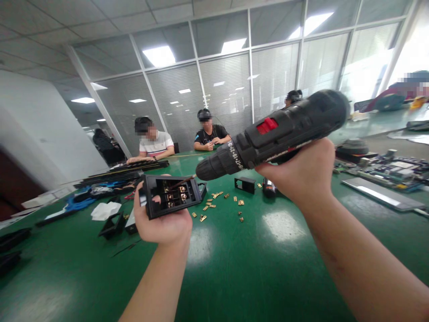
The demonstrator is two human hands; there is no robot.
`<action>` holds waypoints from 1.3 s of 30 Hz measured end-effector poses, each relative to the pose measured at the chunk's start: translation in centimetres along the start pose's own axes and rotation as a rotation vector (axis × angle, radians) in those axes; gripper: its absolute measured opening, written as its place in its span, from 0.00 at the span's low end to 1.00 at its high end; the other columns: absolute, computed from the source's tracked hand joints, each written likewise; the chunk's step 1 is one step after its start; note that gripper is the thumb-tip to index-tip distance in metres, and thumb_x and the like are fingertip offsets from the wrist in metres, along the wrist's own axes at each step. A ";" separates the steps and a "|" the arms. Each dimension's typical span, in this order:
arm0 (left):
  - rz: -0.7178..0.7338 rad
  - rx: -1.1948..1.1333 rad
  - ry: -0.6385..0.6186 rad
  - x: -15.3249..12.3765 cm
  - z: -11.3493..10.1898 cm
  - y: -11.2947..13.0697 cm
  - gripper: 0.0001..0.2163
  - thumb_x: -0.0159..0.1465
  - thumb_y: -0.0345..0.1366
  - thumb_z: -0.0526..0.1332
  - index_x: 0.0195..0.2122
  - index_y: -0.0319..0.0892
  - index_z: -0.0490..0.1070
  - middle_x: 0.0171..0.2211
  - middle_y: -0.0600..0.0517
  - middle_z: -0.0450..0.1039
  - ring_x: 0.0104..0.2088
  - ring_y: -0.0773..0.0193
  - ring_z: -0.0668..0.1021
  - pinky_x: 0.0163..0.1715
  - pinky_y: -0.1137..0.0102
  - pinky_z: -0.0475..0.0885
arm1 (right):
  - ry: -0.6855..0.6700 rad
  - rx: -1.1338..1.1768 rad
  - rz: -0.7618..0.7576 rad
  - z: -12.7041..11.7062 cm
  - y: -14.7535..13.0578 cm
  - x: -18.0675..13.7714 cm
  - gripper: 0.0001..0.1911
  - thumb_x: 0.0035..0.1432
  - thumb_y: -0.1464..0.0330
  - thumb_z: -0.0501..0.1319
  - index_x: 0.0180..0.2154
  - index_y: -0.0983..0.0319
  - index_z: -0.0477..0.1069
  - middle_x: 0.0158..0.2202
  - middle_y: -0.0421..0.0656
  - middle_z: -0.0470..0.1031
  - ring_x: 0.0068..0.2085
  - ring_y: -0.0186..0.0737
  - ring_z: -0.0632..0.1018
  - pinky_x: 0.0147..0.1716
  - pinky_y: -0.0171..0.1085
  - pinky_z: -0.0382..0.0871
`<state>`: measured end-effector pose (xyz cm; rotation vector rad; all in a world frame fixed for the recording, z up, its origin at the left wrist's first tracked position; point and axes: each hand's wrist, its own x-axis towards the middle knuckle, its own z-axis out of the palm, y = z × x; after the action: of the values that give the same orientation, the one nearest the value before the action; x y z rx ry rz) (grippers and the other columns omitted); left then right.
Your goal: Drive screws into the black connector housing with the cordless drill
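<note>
Head view: L hand [161, 226] grasping box [176, 208], held up over tabletop [241, 264], open side showing. R hand [303, 172] wrapped round drill [275, 134] grip; bit [182, 182] slants into box amid brass screws [182, 197]; contact w/ screw: can't tell. Best, IMO: bit in line w/ screw, box braced, low speed. Around: loose brass plates [212, 206], blk frame [246, 185], PCBs [397, 171] at R. Box walls prob. limit bit angle.

- An office-type room set up like a small assembly workshop.
- Office signs: a glass wall [228, 80] with blinds [174, 96] and a tiled ceiling [40, 38].
- Workshop signs: a green table [241, 277] strewn with small brass pieces [235, 198] and circuit boards [398, 169], a power drill [291, 127] held over it, people [157, 143] seated at its far side.
</note>
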<state>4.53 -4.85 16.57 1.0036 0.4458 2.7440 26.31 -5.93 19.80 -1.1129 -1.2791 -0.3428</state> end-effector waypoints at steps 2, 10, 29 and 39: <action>0.013 -0.043 0.068 -0.2 0.5 0.5 0.05 0.45 0.37 0.55 0.23 0.45 0.68 0.29 0.54 0.75 0.31 0.56 0.79 0.36 0.58 0.75 | -0.007 0.013 0.005 -0.1 0.0 0.1 0.15 0.35 0.61 0.70 0.29 0.62 0.81 0.27 0.48 0.82 0.32 0.59 0.83 0.32 0.49 0.75; 0.032 0.069 0.007 -0.8 1.8 1.7 0.10 0.44 0.40 0.55 0.22 0.46 0.73 0.27 0.52 0.74 0.32 0.53 0.78 0.45 0.50 0.73 | -0.041 -0.023 0.049 -0.3 0.0 0.3 0.16 0.35 0.62 0.69 0.31 0.62 0.78 0.28 0.48 0.81 0.34 0.58 0.82 0.34 0.49 0.75; -0.123 -0.104 0.048 0.1 0.2 0.4 0.06 0.45 0.36 0.56 0.23 0.45 0.72 0.25 0.54 0.77 0.28 0.57 0.80 0.32 0.61 0.76 | -0.066 -0.021 0.051 0.5 0.3 -0.1 0.13 0.37 0.62 0.70 0.27 0.58 0.72 0.26 0.46 0.78 0.32 0.56 0.80 0.36 0.54 0.75; -0.097 -0.126 -0.021 -0.2 0.2 1.3 0.10 0.50 0.35 0.54 0.29 0.44 0.74 0.29 0.53 0.76 0.31 0.57 0.79 0.33 0.61 0.75 | -0.071 0.023 0.054 0.1 0.1 0.0 0.12 0.36 0.65 0.69 0.28 0.60 0.74 0.26 0.46 0.79 0.32 0.55 0.81 0.33 0.49 0.75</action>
<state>4.73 -6.03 17.04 0.9529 0.3053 2.6366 26.38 -5.82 19.75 -1.1462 -1.3093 -0.2497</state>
